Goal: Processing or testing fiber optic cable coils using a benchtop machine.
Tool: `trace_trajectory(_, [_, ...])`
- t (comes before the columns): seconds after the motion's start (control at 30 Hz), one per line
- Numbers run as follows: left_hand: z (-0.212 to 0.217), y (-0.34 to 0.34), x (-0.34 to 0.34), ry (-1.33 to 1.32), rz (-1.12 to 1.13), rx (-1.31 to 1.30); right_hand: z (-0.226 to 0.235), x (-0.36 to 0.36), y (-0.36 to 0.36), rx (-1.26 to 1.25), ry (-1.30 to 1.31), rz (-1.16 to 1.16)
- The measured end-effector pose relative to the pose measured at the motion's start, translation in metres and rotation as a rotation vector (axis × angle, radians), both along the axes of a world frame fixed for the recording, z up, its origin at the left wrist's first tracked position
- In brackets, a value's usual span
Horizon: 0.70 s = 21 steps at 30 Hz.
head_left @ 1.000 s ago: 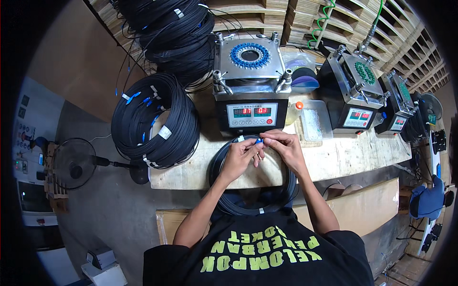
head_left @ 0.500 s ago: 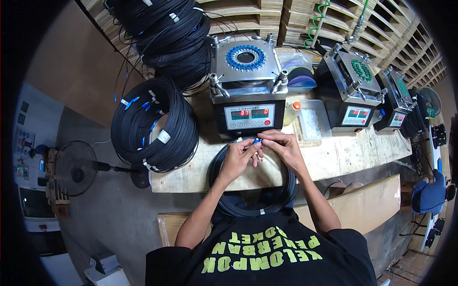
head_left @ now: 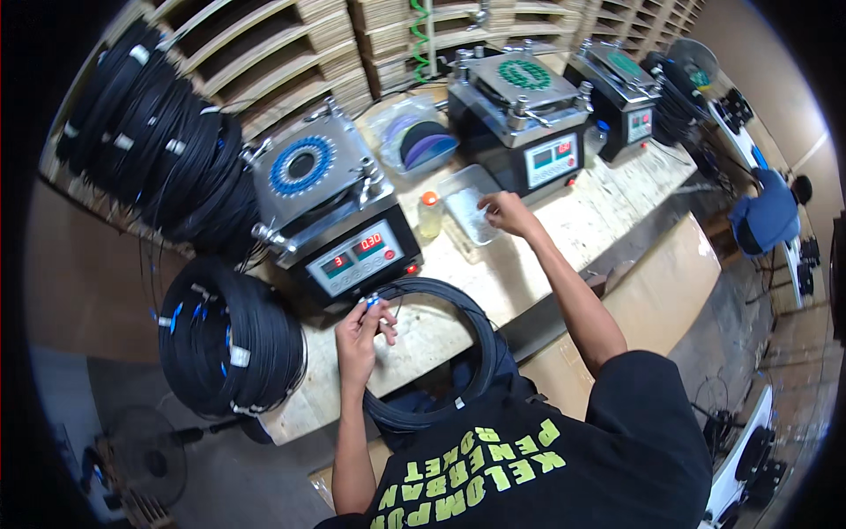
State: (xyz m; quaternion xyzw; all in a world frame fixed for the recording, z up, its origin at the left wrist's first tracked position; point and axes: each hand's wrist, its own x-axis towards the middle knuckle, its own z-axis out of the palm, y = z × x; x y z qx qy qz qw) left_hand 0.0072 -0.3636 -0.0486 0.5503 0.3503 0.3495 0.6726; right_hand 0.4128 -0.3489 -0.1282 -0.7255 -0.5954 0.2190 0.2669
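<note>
My left hand [head_left: 357, 342] pinches a small blue fibre-optic connector [head_left: 373, 301] between thumb and fingers, in front of the nearest polishing machine [head_left: 330, 207]. A black cable coil [head_left: 483, 339] rests at the table's front edge, partly over my lap, and the connector is beside its rim. To the right, my right hand [head_left: 508, 214] reaches over a clear plastic tray [head_left: 460, 181] of small whitish pieces. Its fingers are curled and pressed together at the tray's near right side; whatever is between them is too small to make out.
An orange-capped bottle [head_left: 430, 216] stands left of the tray, with coloured discs [head_left: 427, 145] behind. Two more polishing machines, one mid-table [head_left: 520, 115] and one farther right [head_left: 617, 93], line the table. Cable coils [head_left: 238, 339] sit left. A person in blue [head_left: 765, 216] is far right.
My right hand has left the connector and moved right to the tray. The connector stays in my left hand. The whole view has turned, and the nearest machine's display has changed.
</note>
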Motion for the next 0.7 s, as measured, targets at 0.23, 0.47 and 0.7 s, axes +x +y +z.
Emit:
trace_trajectory(0.23, [-0.003, 0.001, -0.007, 0.039, -0.002, 0.019, -0.018, -0.023, 0.005, -0.152, -0.176, -0.041])
trace_trajectory(0.47, [-0.005, 0.001, -0.002, 0.038, -0.001, 0.022, -0.038, -0.004, 0.011, -0.179, -0.12, 0.01])
trace_trajectory(0.7, [-0.005, -0.001, -0.003, 0.041, 0.003, 0.013, -0.048, -0.007, 0.013, 0.019, -0.09, -0.01])
